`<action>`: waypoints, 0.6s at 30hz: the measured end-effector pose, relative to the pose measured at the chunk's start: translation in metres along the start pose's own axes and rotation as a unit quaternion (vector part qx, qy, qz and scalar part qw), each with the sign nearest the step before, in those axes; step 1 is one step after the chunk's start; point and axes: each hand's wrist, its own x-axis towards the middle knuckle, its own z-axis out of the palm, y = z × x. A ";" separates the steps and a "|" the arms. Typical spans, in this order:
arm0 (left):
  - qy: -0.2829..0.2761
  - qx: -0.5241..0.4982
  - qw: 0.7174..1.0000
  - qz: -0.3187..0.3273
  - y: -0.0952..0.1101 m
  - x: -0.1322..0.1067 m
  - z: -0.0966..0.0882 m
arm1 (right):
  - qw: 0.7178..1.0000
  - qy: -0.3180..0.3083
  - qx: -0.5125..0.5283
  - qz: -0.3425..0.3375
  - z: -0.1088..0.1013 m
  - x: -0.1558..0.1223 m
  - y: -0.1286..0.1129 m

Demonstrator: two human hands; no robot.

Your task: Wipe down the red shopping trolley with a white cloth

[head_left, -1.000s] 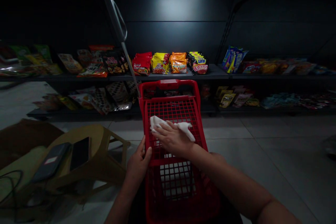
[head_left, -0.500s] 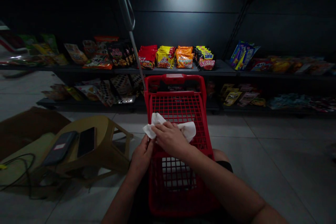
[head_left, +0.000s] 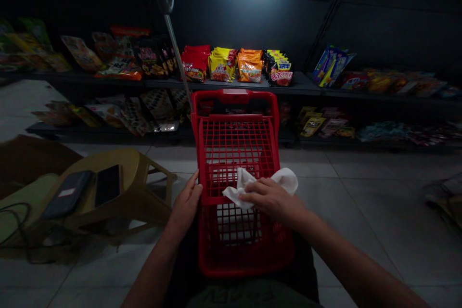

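A red plastic shopping basket [head_left: 247, 268] with grid walls rests in front of my body, its handle end toward the shelf. My right hand [head_left: 274, 201] presses a crumpled white cloth [head_left: 288, 180] onto the near edge of the basket's upper grid panel. The cloth sticks out on both sides of the fingers. My left hand [head_left: 185, 208] holds the basket's left side, thumb near the rim and the other fingers partly hidden along the outside.
A yellowish stool [head_left: 135, 173] at left carries a dark case [head_left: 70, 192] and a phone-like black slab [head_left: 108, 186]. Ahead, a dark shelf [head_left: 303, 83] bears several snack packets [head_left: 250, 66]. A metal pole [head_left: 177, 53] rises beside the basket's far left corner.
My right hand has slid the cloth rightward and nearer along the basket panel. My left hand now sits apart from the cloth, on the basket's left side. The view has tilted down.
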 end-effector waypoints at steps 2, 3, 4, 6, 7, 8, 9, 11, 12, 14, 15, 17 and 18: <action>-0.028 0.009 1.000 -0.002 0.001 0.000 0.001 | 1.000 0.012 -0.001 0.009 0.000 -0.009 0.006; -0.031 0.032 0.999 0.001 0.001 0.001 0.002 | 1.000 0.018 -0.007 0.008 0.002 -0.007 0.005; -0.022 0.066 0.998 0.007 0.001 0.001 0.003 | 1.000 0.024 -0.019 0.003 0.007 -0.002 0.000; 0.002 0.135 0.991 0.019 0.001 0.002 0.005 | 0.998 0.035 -0.049 -0.020 0.018 0.018 -0.016; 0.012 0.162 0.987 0.021 0.000 0.002 0.006 | 0.997 0.042 -0.063 -0.036 0.024 0.031 -0.025; 0.019 0.179 0.983 0.023 0.000 0.003 0.007 | 0.995 0.048 -0.072 -0.050 0.029 0.044 -0.033; 0.023 0.186 0.982 0.026 -0.001 0.003 0.007 | 0.994 0.051 -0.076 -0.061 0.032 0.054 -0.039; 0.029 0.189 0.981 0.027 -0.002 0.003 0.007 | 0.994 0.051 -0.068 -0.075 0.034 0.065 -0.043; 0.028 0.188 0.982 0.023 -0.002 0.003 0.007 | 0.994 0.048 -0.057 -0.079 0.033 0.064 -0.041; 0.016 0.178 0.984 0.014 -0.002 0.003 0.006 | 0.996 0.035 -0.033 -0.075 0.027 0.049 -0.030; 0.008 0.172 0.985 0.009 -0.002 0.003 0.005 | 0.998 0.030 -0.022 -0.060 0.024 0.037 -0.024; -0.004 0.160 0.987 0.008 0.000 0.002 0.004 | 1.000 0.023 -0.006 -0.010 0.017 0.011 -0.010; -0.006 0.157 0.988 0.009 0.000 0.002 0.004 | 1.000 0.022 -0.002 0.018 0.015 -0.001 -0.004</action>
